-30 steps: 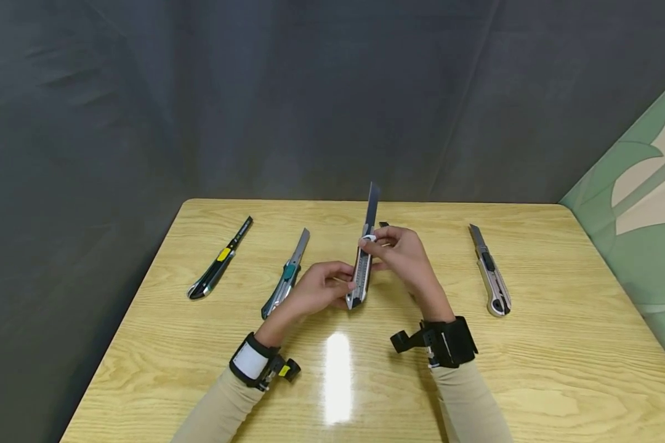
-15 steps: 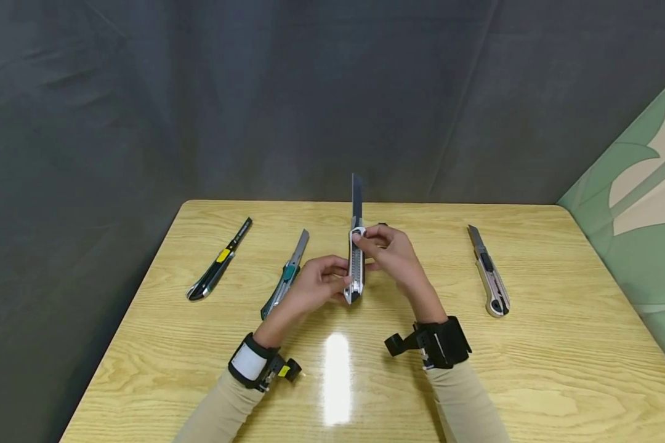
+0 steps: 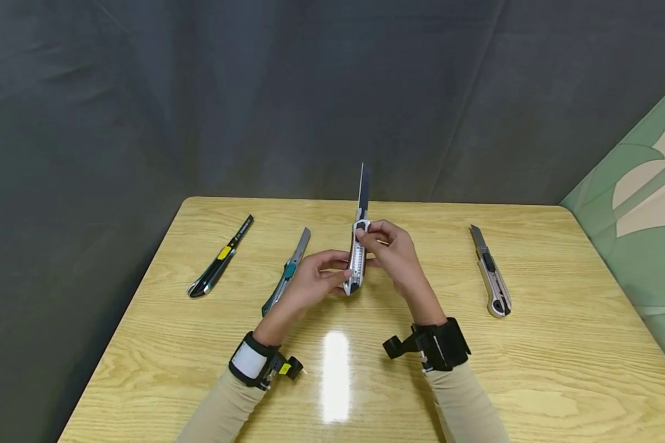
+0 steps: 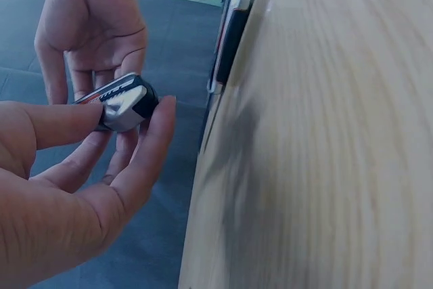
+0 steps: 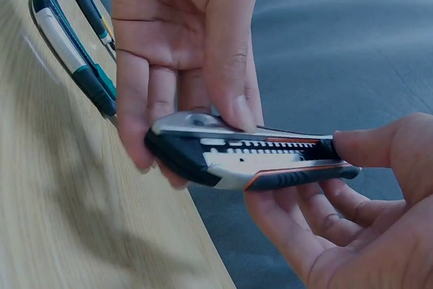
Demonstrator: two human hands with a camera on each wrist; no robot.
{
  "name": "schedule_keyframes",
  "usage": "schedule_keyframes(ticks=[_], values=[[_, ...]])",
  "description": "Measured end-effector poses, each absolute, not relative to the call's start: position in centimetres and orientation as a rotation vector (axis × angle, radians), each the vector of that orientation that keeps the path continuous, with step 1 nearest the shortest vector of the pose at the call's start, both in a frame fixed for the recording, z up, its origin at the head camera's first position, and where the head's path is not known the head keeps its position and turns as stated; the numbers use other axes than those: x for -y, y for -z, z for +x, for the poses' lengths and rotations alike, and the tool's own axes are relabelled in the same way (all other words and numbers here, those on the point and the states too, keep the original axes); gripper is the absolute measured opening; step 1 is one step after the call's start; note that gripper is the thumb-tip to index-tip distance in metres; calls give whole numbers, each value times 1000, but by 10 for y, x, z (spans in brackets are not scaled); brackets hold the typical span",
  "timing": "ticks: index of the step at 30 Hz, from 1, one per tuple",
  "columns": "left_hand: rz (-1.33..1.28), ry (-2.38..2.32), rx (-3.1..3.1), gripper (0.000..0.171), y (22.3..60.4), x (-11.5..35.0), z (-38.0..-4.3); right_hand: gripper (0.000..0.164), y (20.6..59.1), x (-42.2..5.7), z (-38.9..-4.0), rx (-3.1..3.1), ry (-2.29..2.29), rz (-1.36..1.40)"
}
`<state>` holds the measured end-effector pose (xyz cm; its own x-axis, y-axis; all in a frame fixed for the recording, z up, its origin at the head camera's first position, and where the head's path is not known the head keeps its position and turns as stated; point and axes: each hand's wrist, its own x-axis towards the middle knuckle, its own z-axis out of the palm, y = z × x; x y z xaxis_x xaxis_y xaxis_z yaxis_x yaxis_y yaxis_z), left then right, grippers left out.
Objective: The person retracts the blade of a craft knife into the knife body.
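Observation:
A silver snap-off utility knife with black and orange trim is held above the table, its long dark blade extended and pointing away. My left hand pinches its lower end between thumb and fingers. Higher up, my right hand grips the body, thumb against the black slider and fingers underneath. The right wrist view shows the toothed slot along the handle. To the left lies a teal and silver utility knife, partly hidden behind my left hand.
A black utility knife with a yellow slider lies farther left on the wooden table. At the right is a silver-grey utility knife, blade out. A dark curtain hangs behind the table's far edge.
The held knife has shifted slightly left and upward, and its slotted face has turned more toward the head camera. Both hands keep their grip; the knives on the table have not moved.

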<state>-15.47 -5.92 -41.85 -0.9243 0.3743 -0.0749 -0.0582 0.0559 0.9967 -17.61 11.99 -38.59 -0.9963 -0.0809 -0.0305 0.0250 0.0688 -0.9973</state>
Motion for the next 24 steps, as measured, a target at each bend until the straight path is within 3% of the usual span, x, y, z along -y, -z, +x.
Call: schedule_keyframes(ticks=[8,24], values=[[339,-1944,-2049,31,414,62,-159,41,381,-117,-182,-2194,2162,-59],[322,-2010,-1995,36,419,56,-157,36,389,-120,-180,-2142,2260,-49]])
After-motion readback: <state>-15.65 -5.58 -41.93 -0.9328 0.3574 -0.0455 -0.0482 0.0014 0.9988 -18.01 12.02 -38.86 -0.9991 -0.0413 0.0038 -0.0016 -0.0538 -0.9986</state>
